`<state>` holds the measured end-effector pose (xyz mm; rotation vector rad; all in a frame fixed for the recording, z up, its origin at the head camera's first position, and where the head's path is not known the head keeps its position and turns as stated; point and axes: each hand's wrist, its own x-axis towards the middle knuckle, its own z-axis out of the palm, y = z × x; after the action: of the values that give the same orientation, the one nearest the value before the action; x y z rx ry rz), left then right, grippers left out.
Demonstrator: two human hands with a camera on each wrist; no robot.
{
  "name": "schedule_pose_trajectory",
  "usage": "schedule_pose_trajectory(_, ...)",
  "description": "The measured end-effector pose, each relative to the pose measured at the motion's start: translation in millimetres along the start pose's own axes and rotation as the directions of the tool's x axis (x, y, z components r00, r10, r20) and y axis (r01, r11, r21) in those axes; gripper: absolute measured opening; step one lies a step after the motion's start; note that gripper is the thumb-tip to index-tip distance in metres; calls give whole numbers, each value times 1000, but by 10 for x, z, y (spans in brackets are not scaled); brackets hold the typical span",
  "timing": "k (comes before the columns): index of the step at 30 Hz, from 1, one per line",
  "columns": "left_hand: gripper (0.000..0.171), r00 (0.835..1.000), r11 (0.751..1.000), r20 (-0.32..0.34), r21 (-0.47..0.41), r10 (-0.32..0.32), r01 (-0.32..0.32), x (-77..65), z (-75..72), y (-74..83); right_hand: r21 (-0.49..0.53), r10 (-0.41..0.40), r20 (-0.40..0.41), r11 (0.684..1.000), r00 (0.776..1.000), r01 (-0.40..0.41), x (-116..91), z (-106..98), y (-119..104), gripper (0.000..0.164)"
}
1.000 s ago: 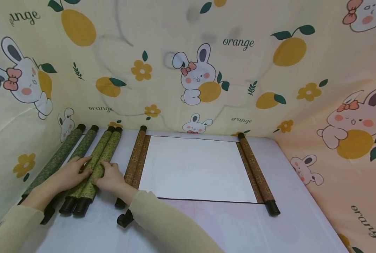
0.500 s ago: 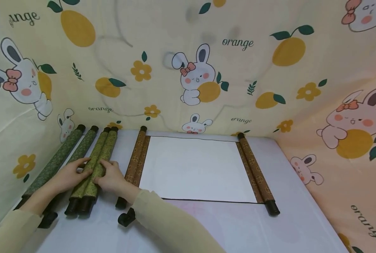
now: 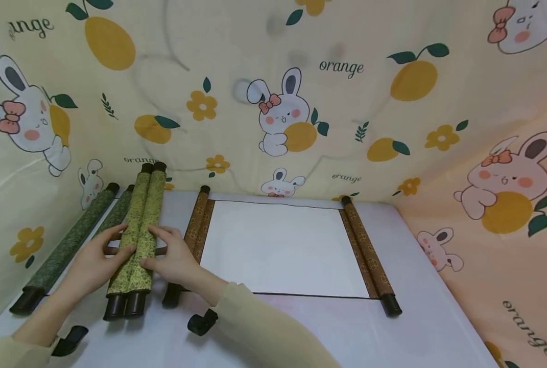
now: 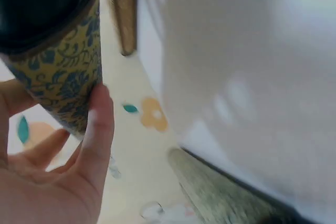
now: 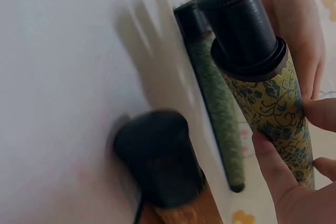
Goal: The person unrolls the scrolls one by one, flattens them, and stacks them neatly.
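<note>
Two yellow floral rolls [image 3: 138, 225], black ends [image 3: 136, 303], pinched by left grip [image 3: 94, 260] and right grip [image 3: 174, 258]

Left hand [image 3: 91, 260], right hand [image 3: 175, 257] hold yellow-green rollers [image 3: 143, 240]; white sheet [image 3: 282, 248] near.

Looks like a small screened-off booth, hung with rabbit-print cloth [image 3: 236, 122] at ten, twelve and three o'clock around a pale bench [image 3: 383, 342].

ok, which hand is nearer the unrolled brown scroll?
Right. The right hand holds the yellow-green rolls from the side facing the unrolled brown scroll; the left hand holds them from the opposite side, farther off.
</note>
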<state>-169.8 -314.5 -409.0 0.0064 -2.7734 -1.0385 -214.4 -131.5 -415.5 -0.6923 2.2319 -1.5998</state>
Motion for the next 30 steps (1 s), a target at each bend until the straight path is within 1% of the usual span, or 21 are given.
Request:
schedule_pose_trajectory(3,72,999,998,-32,-68,4,-6,-67,74,173,43,-58,2,997,998,58,-144,-175,22,70)
schedule_pose_trajectory(4,72,999,997,-49,-76,7,-11,-87,106,231,50,-79,3,996,997,78,-191,-236,29,70)
schedule_pose_trajectory(7,70,993,992,-109,-107,49,-61,-123,236,399,58,-135,7,989,991,135,-332,-440,60,71)
schedule_pose_trajectory(9,70,988,986,-135,-139,74,-93,-135,341,508,55,-163,10,985,987,162,-423,-586,93,72)
schedule_pose_trajectory(11,70,983,976,-157,-175,98,-125,-138,454,620,74,-184,19,980,983,182,-512,-733,133,72)
schedule_pose_trajectory(13,71,980,965,-165,-215,114,-148,-134,574,731,95,-196,27,977,980,192,-601,-878,184,74)
schedule_pose_trajectory(15,70,976,957,-175,-234,131,-170,-121,698,838,118,-208,28,972,978,204,-694,-1018,230,76)
schedule_pose_trajectory(18,70,969,937,-184,-276,167,-214,-101,874,1004,133,-219,20,968,976,214,-888,-1223,195,78)
schedule_pose_trajectory(22,71,954,906,-198,-317,224,-279,-66,1097,1220,140,-229,-5,964,973,227,-1128,-1456,159,79)
schedule_pose_trajectory(26,70,943,886,-187,-332,275,-324,-23,1342,1428,140,-233,-61,961,971,239,-1290,-1663,346,81)
schedule_pose_trajectory(30,69,937,863,-180,-367,301,-347,5,1572,1621,137,-235,-116,958,965,250,-1415,-1860,588,82)
